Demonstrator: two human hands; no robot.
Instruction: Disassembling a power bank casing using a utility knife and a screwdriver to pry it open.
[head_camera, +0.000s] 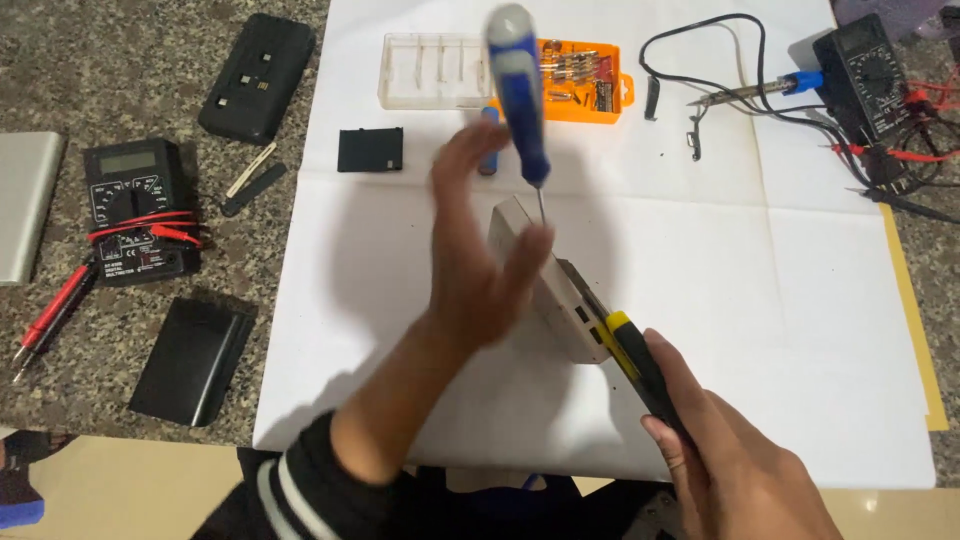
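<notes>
The left hand (480, 265) was spread open, palm flat against a pale, smooth rectangular power bank (560, 310) tilted up on white paper (780, 330). A blue-handled screwdriver (520, 95), glossy and blurred, stood upright with its thin metal shaft by the left fingertips at the case's upper corner. The right hand (730, 460) was closed around a black-and-yellow tool (640, 365), its tip at the case's near edge by the ports. An orange bit tray (585, 80) lay behind; a black boxy multimeter (135, 205) rested on speckled stone (90, 60).
</notes>
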